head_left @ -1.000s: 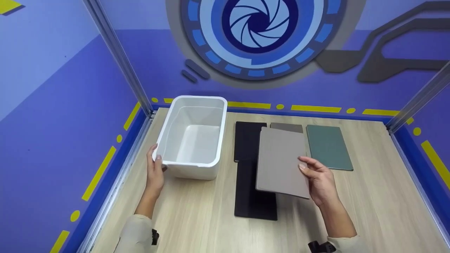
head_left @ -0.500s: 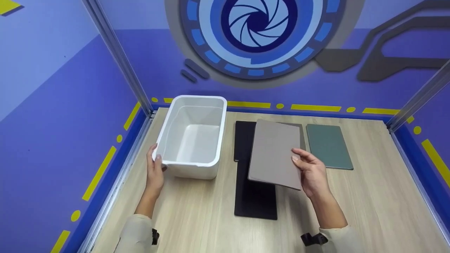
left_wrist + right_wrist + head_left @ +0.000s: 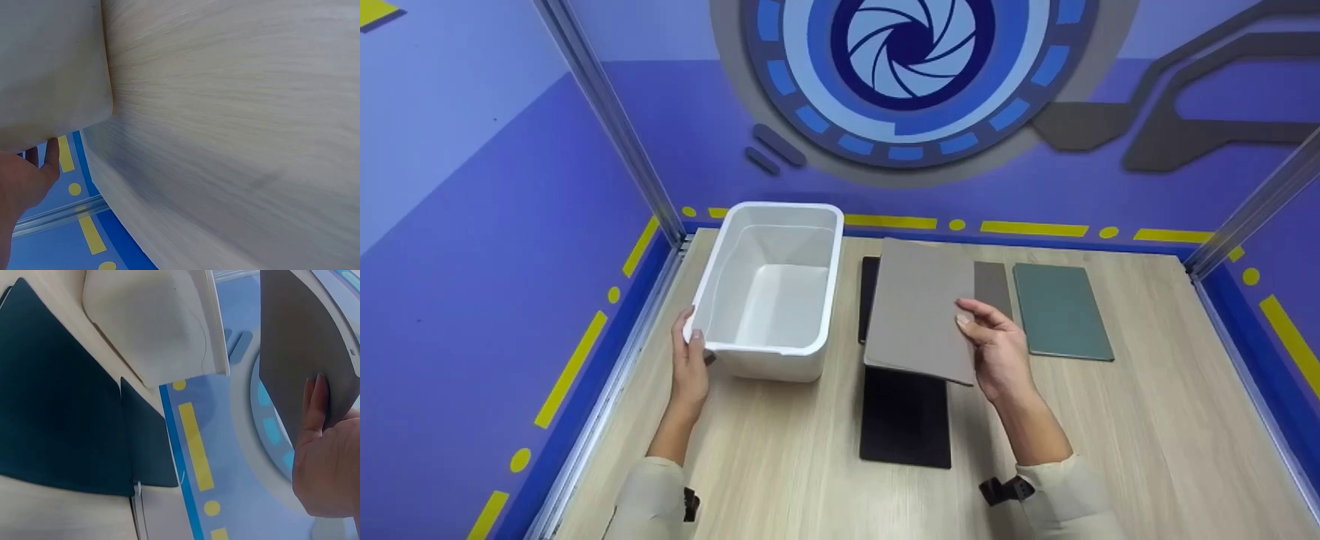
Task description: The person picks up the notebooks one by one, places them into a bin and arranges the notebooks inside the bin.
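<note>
My right hand [image 3: 1001, 352] pinches a taupe notebook [image 3: 922, 300] by its right edge, thumb on top and fingers beneath. The notebook is held up in the air, tilted, over two black notebooks; the near black one [image 3: 906, 420] shows its lower half, the far black one [image 3: 868, 300] only a strip. From the right wrist view, the fingers lie against the underside of the held notebook [image 3: 304, 337]. At the left, my left hand [image 3: 690, 367] grips the near left corner of a white plastic bin [image 3: 769, 350]. The bin's inside holds nothing.
A green notebook [image 3: 1061, 311] lies on the wooden table [image 3: 780, 465] at the right. Beside it, a grey-brown notebook [image 3: 994, 285] is partly covered by the held one. Blue-purple panels [image 3: 660, 135] with metal corner posts [image 3: 619, 127] enclose the table's back and sides.
My right hand has moved left and away from me with the taupe notebook, toward the bin, covering more of the black notebooks and uncovering the grey-brown one's right part. The left hand has stayed put.
</note>
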`<state>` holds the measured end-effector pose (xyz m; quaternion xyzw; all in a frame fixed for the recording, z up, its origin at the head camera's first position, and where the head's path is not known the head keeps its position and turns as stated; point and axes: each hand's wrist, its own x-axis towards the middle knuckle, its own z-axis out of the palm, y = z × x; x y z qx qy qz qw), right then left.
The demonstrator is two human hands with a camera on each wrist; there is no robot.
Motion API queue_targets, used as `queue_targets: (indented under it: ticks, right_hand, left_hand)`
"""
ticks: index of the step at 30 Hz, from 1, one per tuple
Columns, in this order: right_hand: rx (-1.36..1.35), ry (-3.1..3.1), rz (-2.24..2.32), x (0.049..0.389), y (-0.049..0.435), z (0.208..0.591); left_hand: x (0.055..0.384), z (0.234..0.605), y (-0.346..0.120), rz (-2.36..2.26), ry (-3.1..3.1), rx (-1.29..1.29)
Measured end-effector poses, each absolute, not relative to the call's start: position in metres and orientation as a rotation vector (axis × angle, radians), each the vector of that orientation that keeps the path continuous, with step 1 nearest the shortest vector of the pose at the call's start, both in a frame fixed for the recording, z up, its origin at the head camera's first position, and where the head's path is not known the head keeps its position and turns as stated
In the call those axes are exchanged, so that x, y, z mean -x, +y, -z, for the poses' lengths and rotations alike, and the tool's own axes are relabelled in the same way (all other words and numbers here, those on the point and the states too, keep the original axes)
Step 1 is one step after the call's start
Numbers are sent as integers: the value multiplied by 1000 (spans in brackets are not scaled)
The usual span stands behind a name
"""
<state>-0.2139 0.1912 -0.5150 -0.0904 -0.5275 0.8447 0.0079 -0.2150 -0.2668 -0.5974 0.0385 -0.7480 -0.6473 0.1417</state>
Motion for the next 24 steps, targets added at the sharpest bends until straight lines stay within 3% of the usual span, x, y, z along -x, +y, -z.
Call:
queue_targets:
  ticks: [24]
  right_hand:
    - [241, -1606, -2701, 226, 154, 499]
  left_hand:
    - [215, 597, -267, 1916, -2131, -97]
